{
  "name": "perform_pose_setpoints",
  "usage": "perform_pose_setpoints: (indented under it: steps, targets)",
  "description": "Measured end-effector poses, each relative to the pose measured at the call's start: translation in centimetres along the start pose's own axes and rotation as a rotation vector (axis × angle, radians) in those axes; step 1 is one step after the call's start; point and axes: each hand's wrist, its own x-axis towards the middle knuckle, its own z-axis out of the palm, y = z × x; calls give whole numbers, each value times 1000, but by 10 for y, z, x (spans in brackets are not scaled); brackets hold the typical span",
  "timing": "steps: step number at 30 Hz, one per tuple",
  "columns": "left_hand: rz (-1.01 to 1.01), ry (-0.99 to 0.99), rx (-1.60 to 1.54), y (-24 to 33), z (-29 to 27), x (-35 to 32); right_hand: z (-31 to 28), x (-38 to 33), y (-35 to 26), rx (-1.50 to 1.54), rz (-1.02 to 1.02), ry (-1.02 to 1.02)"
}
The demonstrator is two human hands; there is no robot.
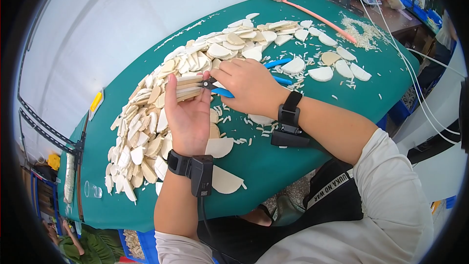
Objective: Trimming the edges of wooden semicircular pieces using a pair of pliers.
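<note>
My left hand (188, 117) holds a stack of flat cream half-round pieces (183, 87) on edge between thumb and fingers. My right hand (249, 85) grips blue-handled cutting pliers (221, 90), whose dark jaws touch the right end of the stack. Both wrists carry black strapped devices. A large heap of similar cream half-round pieces (146, 122) spreads over the green table (273, 161) to the left of and behind my hands.
A second blue-handled tool (277, 62) lies just beyond my right hand. Small white trimmings litter the table by my hands. An orange-handled brush (312, 15) lies at the far edge. White cables (405, 63) run along the right side. A yellow object (96, 101) sits at the left edge.
</note>
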Motion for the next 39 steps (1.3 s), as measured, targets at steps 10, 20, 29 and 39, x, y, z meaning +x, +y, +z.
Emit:
perform_pose_setpoints:
  steps: [10,20,29,39]
  targets:
    - [-15,-15,-20,1,-2,1,-1,0,-1,9,17,-30]
    - [-55,-14,-46,3,-5,1,-1,0,-3,-8,-3,5]
    - [-70,-28,-74,-1,-7,2,0,-1,-4,-3,17,-14]
    - [-76,11,-103,-3,-4,2,-1,-1,-6,-10,40,-18]
